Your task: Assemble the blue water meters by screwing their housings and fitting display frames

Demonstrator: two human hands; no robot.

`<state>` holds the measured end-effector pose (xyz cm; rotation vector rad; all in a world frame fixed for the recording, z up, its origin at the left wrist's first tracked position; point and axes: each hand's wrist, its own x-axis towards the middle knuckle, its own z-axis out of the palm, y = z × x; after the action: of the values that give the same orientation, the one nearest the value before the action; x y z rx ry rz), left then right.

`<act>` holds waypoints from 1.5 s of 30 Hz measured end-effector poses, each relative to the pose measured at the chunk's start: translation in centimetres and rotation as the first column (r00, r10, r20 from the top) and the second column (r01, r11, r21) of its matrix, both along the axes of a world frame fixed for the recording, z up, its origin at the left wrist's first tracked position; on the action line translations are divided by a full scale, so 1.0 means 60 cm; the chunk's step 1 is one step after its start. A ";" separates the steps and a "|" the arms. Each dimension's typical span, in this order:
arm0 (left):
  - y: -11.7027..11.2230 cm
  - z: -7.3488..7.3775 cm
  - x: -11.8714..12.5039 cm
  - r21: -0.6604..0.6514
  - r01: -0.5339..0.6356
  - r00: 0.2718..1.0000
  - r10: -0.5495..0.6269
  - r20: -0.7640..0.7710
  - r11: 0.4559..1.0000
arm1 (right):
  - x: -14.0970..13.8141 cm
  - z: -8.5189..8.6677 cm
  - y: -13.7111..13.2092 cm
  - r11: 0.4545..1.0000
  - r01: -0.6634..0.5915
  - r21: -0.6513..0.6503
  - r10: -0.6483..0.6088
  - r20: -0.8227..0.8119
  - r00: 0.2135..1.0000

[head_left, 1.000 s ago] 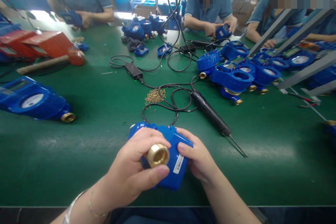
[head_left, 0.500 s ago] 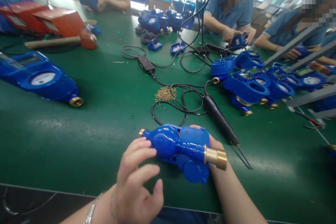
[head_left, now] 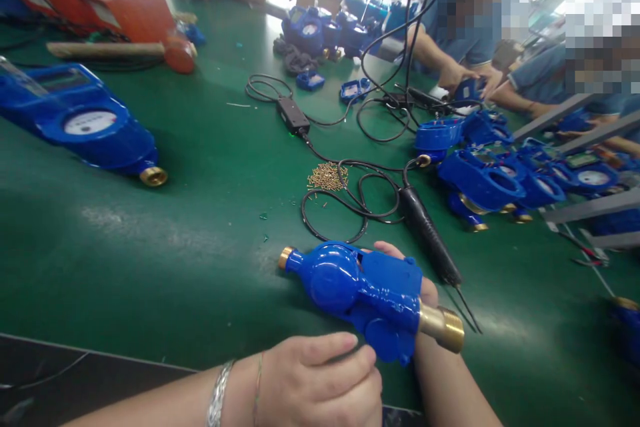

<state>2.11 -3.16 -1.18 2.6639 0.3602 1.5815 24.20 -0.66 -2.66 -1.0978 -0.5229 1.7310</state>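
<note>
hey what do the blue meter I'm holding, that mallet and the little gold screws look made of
Blue meter: painted metal or hard plastic, glossy with bright highlights; can't tell which. Its end fittings: probably brass, yellowish with a metallic sheen. Mallet: handle seemingly wood, tan and dull; reddish head unclear, perhaps plastic. Screw pile: likely brass or brass-plated metal, by its golden colour.

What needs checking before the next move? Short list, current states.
1. Blue meter supported: ok, the right hand holds it from behind.
2. Left hand on the meter: cannot tell; fingers are close to its lower side, contact unclear.
3. Meter's dial facing the camera: not ok, turned out of view.
4. Black driver set down: ok, lying on the green table.
5. Brass screws all in one pile: not ok, a few lie apart.
</note>
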 end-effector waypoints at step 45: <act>0.179 -0.028 -0.151 -0.053 -0.850 0.495 0.761 -0.419 0.523 | 0.068 0.149 0.094 0.937 0.234 0.261 -0.339 0.509 0.791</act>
<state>-6.97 7.59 -2.85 2.6387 1.9633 0.9508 28.27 4.98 6.25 -1.4589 -0.8044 1.0592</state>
